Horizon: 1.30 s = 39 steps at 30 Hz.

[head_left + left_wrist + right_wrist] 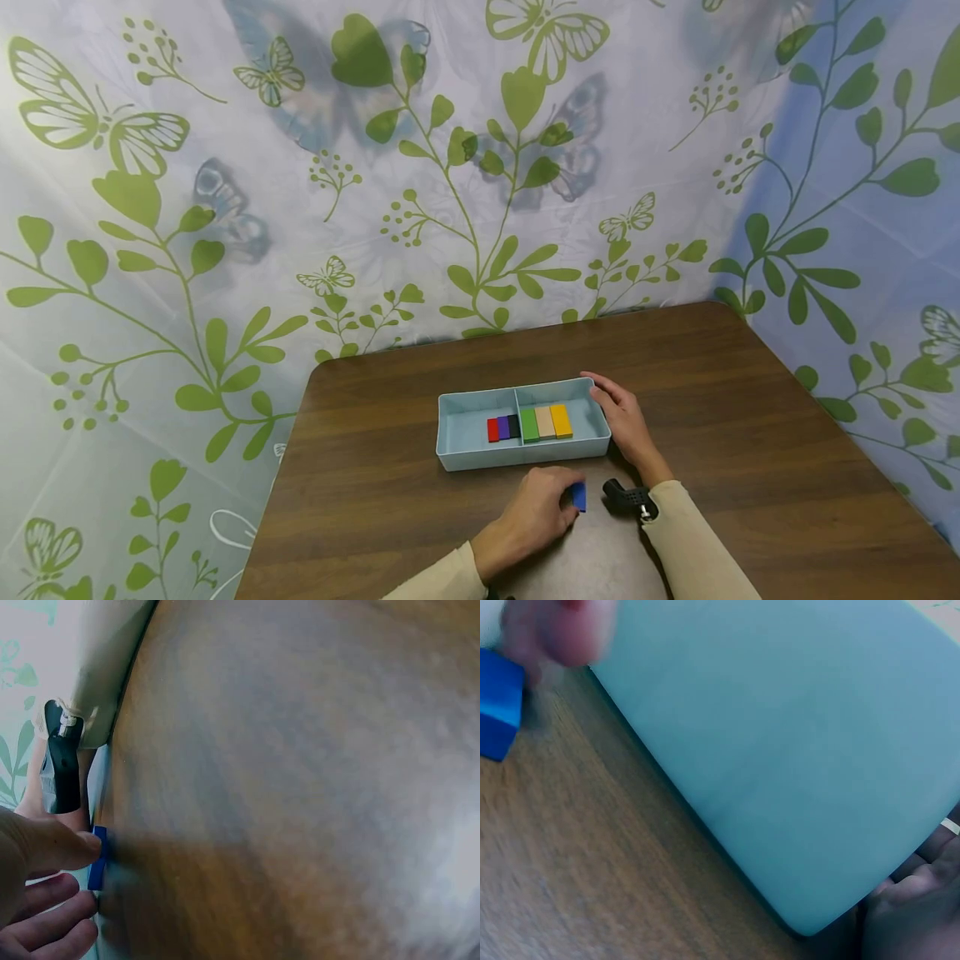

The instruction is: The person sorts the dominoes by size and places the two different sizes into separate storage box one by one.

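My left hand (528, 512) pinches a small blue block (578, 496) between thumb and fingers, close over the table in front of a light blue two-compartment box (480, 459). In the left wrist view the thumb lies against the blue block (98, 859). At the box's right end, my right hand (624, 421) grips the far corner with its fingers. The left compartment holds a red block (492, 430), a purple block (503, 427) and a black block (513, 426). Beside the divider, in the right compartment, lie a green block (529, 425), a beige block (544, 422) and a yellow block (561, 421).
The brown wooden table (375, 417) runs back to a white curtain (420, 208) printed with green leaves and butterflies. A black wrist-camera mount (628, 500) sits at the right sleeve, close beside the left hand. White cable (232, 525) hangs past the table's left edge.
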Tool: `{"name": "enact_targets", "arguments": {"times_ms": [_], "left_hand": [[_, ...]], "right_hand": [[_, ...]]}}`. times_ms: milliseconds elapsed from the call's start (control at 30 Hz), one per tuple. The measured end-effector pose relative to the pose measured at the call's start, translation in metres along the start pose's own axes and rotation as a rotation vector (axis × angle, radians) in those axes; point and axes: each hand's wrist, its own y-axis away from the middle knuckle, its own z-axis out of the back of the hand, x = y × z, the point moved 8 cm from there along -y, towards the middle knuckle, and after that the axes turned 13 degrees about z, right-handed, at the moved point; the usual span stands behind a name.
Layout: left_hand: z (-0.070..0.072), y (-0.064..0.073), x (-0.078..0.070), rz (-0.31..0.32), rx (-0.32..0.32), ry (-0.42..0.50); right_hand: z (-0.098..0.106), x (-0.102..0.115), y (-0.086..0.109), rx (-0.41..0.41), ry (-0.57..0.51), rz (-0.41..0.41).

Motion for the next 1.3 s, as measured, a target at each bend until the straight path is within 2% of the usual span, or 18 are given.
{"name": "enact_targets", "arguments": {"times_ms": [333,633,800,1100,1300], "left_hand": [[-0.004,-0.002,0.000,-0.049,0.028,0.009],[0.004,-0.004,0.002,-0.048,0.047,0.005],[0.018,-0.006,0.005,-0.041,0.043,-0.015],[0.047,-0.002,-0.002,-0.055,0.080,-0.017],[0.070,-0.001,-0.006,-0.108,0.027,-0.002]], "right_hand": [[-0.003,0.004,-0.001,0.006,0.007,-0.003],[-0.004,0.001,-0.002,0.006,0.008,-0.012],[-0.003,0.001,-0.002,-0.002,0.020,-0.010],[-0.001,0.000,0.000,-0.008,0.005,-0.015],[-0.001,0.001,0.000,-0.007,0.004,-0.018]]}}
